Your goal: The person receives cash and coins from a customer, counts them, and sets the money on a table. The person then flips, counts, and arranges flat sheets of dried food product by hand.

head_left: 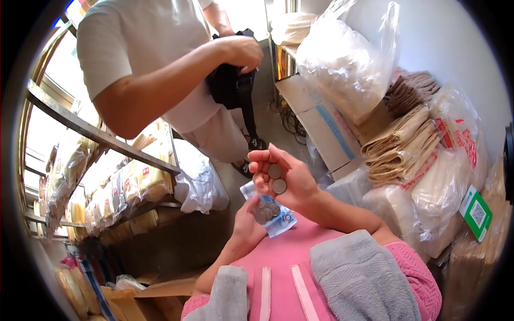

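My right hand (292,182) is palm up with its fingers curled, and two round coins (277,178) lie in it. Just below and to the left, my left hand (250,220) holds a blue banknote (281,223) with several coins (265,211) resting on top of it. Both hands are in front of the pink apron, the right one slightly higher and overlapping the banknote's upper part. A person (155,64) in a light shirt stands opposite, with one hand at a black bag (230,85) worn across the body.
Shelves (96,131) with plastic-wrapped packs run along the left. On the right are a cardboard box (321,125), a large clear plastic bag (342,64), stacked brown bags (401,144) and a green QR card (476,213). A white bag (198,179) sits beside the shelves.
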The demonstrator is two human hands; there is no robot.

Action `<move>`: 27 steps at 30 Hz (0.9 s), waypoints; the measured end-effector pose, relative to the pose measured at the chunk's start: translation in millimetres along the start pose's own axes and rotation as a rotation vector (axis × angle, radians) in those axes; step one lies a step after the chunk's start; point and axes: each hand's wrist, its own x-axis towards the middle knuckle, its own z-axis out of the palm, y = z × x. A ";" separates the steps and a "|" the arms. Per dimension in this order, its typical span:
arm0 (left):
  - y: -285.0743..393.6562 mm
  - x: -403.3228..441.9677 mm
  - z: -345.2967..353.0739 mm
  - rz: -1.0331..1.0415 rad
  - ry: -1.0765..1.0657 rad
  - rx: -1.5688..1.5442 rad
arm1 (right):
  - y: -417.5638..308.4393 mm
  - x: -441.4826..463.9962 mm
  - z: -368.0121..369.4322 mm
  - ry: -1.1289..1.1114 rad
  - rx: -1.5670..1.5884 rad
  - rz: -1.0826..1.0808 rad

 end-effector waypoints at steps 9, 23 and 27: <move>-7.8 14.4 -23.6 0.044 -0.032 -0.081 | 24.2 -2.8 -0.7 0.019 -0.613 -0.200; -5.7 14.4 -24.2 0.063 -0.031 -0.043 | 23.1 0.0 -8.2 -0.002 -0.702 -0.235; -1.6 9.5 -11.6 0.066 -0.163 -0.021 | 5.7 -6.7 -3.7 0.011 -0.810 -0.338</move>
